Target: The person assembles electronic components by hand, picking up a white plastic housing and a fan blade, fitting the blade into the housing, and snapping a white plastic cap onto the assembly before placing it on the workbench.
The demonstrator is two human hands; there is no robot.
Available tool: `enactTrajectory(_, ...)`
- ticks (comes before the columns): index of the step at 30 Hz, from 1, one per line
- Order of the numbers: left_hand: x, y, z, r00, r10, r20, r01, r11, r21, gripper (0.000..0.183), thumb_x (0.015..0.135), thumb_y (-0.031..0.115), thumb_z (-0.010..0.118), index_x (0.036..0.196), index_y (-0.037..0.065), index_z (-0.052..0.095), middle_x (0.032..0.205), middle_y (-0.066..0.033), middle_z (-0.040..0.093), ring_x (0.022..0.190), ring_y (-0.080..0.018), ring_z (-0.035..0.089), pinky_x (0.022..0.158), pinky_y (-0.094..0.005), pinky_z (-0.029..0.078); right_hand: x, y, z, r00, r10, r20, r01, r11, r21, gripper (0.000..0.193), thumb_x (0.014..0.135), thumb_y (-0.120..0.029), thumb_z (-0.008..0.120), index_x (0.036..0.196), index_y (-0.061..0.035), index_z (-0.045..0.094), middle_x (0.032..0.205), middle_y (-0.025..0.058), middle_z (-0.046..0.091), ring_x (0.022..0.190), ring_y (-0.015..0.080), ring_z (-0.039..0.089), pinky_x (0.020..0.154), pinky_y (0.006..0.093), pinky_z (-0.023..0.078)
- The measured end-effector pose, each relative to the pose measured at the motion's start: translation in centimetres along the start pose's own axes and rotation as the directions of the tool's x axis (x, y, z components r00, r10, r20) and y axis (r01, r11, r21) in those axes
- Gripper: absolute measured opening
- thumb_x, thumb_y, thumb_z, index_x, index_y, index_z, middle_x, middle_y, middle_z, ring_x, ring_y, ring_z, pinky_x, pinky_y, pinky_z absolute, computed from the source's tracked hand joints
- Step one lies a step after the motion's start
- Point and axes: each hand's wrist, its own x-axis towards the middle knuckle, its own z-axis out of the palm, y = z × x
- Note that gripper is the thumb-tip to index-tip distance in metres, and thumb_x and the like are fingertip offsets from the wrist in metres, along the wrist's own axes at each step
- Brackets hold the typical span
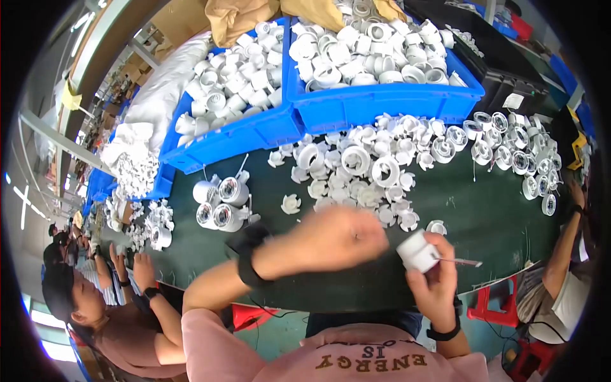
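In my right hand (438, 286) is a white cylindrical plastic housing (417, 249), tilted, with a thin wire lead (461, 261) sticking out to the right. Thumb and fingers are closed around its side. My left hand (334, 239) is over the table just left of the housing, apart from it. Motion smears that hand and its fingers are hidden, so what it holds, if anything, does not show. Beyond it lies a pile of white petal-shaped plastic parts and rings (356, 160). A single petal-shaped part (436, 227) sits just beyond the housing.
Two blue bins (388, 105) full of white rings stand at the back. Several finished-looking white units with clear lenses (228, 216) stand at left. Clear lens rings (522, 162) cluster at right. Co-workers sit on both sides of the green table (267, 283).
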Motion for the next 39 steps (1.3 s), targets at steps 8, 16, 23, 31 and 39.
enactTrajectory(8, 5.4, -27.7, -28.1, 0.822, -0.372, -0.431, 0.560, 0.669, 0.489, 0.046, 0.082, 0.044, 0.062, 0.081, -0.002, 0.065, 0.077, -0.0175, 0.067, 0.075, -0.0251, 0.065, 0.066, -0.0411, 0.047, 4.1, -1.6, -6.0, 0.835, 0.549, 0.036, -0.448, 0.642, 0.622, 0.062, 0.096, -0.058, 0.029, 0.112, -0.0048, 0.055, 0.073, 0.0126, 0.062, 0.041, 0.0143, 0.043, 0.038, 0.0233, 0.030)
enactTrajectory(16, 5.6, -40.0, -30.8, 0.888, -0.458, 0.035, 0.443, 0.835, -0.326, 0.058, 0.088, 0.014, 0.058, 0.139, 0.001, 0.036, 0.136, -0.0109, 0.045, 0.123, -0.0253, 0.044, 0.105, -0.0365, 0.037, 3.1, -0.4, -8.4, 0.817, 0.575, 0.041, -0.450, 0.593, 0.668, 0.059, 0.096, -0.057, 0.029, 0.112, -0.0069, 0.055, 0.079, 0.0137, 0.064, 0.044, 0.0148, 0.044, 0.042, 0.0249, 0.031)
enactTrajectory(23, 4.7, -12.9, -18.7, 0.716, -0.052, -0.696, 0.244, 0.953, 0.179, 0.032, 0.085, 0.016, 0.069, 0.113, 0.001, 0.065, 0.121, -0.0061, 0.060, 0.093, -0.0100, 0.055, 0.075, -0.0230, 0.045, 2.5, -1.6, -5.6, 0.830, 0.553, -0.079, -0.420, 0.711, 0.564, 0.064, 0.089, -0.052, 0.051, 0.131, -0.0051, 0.040, 0.091, 0.0128, 0.061, 0.057, 0.0131, 0.049, 0.045, 0.0230, 0.036)
enactTrajectory(31, -2.5, 2.2, 0.8, 0.851, 0.411, -0.326, -0.164, 0.799, 0.579, 0.056, 0.063, 0.011, 0.080, 0.116, 0.017, 0.064, 0.125, -0.0198, 0.049, 0.101, -0.0334, 0.059, 0.079, -0.0399, 0.051, 1.7, -4.5, -0.4, 0.941, 0.171, 0.294, -0.300, 0.822, 0.484, 0.070, 0.077, -0.015, 0.076, 0.134, -0.0025, 0.037, 0.120, 0.0102, 0.052, 0.087, 0.0153, 0.061, 0.064, 0.0266, 0.052)
enactTrajectory(39, -3.4, 4.1, 5.0, 0.856, 0.477, -0.200, -0.290, 0.763, 0.578, 0.049, 0.070, 0.021, 0.082, 0.109, 0.002, 0.059, 0.109, -0.0137, 0.058, 0.086, -0.0236, 0.054, 0.074, -0.0335, 0.044, 1.1, -3.6, 2.4, 0.926, -0.079, 0.370, 0.125, 0.987, -0.102, 0.062, 0.070, -0.004, 0.075, 0.124, -0.0004, 0.046, 0.108, 0.0154, 0.053, 0.068, 0.0215, 0.060, 0.058, 0.0313, 0.052)
